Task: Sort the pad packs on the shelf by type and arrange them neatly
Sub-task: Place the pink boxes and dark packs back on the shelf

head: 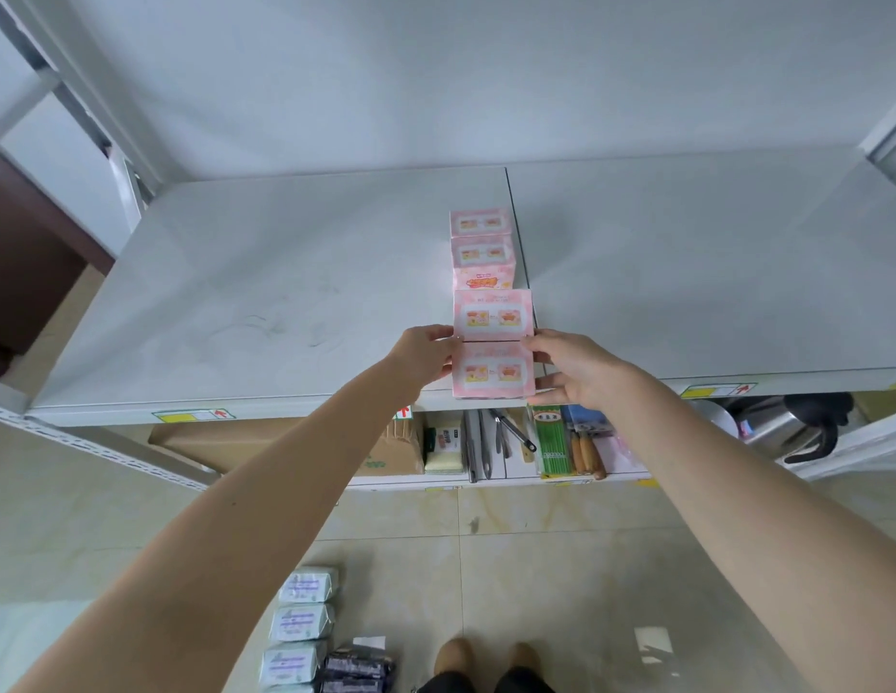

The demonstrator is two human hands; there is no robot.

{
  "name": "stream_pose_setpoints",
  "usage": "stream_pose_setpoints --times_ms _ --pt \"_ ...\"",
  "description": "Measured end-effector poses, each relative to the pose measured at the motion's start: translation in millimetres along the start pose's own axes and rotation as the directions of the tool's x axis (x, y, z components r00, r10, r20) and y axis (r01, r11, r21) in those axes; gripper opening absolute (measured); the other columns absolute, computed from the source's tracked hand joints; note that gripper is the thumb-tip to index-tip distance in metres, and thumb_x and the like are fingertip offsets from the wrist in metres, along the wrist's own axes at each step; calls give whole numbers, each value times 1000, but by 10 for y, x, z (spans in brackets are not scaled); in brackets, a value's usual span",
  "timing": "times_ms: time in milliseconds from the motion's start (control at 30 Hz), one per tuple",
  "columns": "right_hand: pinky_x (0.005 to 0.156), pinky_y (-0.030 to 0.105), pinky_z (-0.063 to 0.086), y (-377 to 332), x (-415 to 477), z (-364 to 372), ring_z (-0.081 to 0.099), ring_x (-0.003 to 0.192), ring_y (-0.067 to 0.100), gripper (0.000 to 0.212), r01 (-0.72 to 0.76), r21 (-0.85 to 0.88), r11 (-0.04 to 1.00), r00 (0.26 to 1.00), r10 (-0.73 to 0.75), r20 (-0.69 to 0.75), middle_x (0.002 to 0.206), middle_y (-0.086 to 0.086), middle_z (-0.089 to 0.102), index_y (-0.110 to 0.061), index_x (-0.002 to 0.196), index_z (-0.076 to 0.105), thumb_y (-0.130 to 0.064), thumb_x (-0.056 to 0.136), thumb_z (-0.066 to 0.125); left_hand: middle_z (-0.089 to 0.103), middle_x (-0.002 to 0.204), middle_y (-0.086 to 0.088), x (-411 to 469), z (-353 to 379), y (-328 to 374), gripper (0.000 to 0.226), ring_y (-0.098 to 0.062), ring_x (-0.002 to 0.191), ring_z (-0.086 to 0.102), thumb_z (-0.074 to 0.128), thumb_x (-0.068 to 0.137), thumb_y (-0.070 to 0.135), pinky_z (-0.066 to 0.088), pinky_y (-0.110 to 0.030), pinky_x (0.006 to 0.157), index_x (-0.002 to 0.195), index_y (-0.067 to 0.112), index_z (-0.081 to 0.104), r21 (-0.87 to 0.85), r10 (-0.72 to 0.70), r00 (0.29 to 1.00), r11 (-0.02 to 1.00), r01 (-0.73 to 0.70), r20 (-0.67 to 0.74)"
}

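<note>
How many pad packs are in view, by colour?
Pink packs, in a row on the shelf: 4
Pale green packs, on the floor: 3, plus a sliver at the bottom edge that may be a fourth
Dark packs, on the floor: 2, the lower cut off by the frame
Total: 9 clearly visible

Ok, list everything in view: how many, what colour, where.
pink packs: four, pink, row on top shelf
shelf: one, pale grey, ahead
pale packs: at least three, pale green, floor, left
dark packs: at least two, black, floor, beside pale packs
box: one, brown, lower shelf
green pack: one, green, lower shelf
kettle: one, steel and black, lower shelf, right
shoes: two, tan, bottom edge
left hand: one, grips front pink pack's left side
right hand: one, grips its right side
</note>
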State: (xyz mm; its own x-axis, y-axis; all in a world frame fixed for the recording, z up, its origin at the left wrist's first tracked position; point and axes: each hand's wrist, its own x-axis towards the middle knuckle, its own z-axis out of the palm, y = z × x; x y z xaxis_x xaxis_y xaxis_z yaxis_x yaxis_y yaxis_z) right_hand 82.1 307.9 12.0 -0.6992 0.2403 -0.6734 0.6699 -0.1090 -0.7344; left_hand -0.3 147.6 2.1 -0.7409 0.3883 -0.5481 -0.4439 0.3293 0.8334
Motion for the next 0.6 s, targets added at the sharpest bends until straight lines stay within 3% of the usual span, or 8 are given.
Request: stream_pose_setpoints --times_ms 100,267,433,533,600 --pt "73 38 56 -22 92 -30 65 84 27 23 -17 -11 1000 1000 17 12 101 -2 61 -23 117 53 -25 95 46 61 121 -12 94 28 10 33 -22 103 60 48 94 3 49 -31 96 127 1 52 16 -32 999 999 32 -6" --pt "62 34 57 -36 205 -36 63 96 28 24 -36 -16 999 999 37 35 116 3 60 -23 117 55 -23 94 48 61 112 -10 206 46 -17 31 -23 103 59 47 92 -4 49 -30 94 122 -2 54 12 -72 997 997 73 -23" --pt "72 32 56 -36 303 -22 61 93 24 22 -10 4 1000 999 10 40 117 8 61 -19 114 57 -20 96 45 64 99 -8 297 65 -63 22 -27 103 59 51 92 4 45 -38 103 111 0 61 59 -45 997 997 49 -63" --pt "71 30 55 9 347 -33 61 96 23 25 16 16 1000 998 -17 67 126 10 58 -23 119 53 -19 95 47 58 123 -6 322 52 -116 45 -28 120 53 59 89 14 42 -41 106 133 9 49 208 27 997 978 -11 -70" --pt "85 38 53 88 384 -76 57 111 25 53 103 -67 992 994 -99 52 138 9 47 -26 137 38 -23 88 59 38 145 -4 287 16 -155 79 -27 131 42 69 82 21 37 -45 108 147 19 24 341 129 992 932 -120 -3"
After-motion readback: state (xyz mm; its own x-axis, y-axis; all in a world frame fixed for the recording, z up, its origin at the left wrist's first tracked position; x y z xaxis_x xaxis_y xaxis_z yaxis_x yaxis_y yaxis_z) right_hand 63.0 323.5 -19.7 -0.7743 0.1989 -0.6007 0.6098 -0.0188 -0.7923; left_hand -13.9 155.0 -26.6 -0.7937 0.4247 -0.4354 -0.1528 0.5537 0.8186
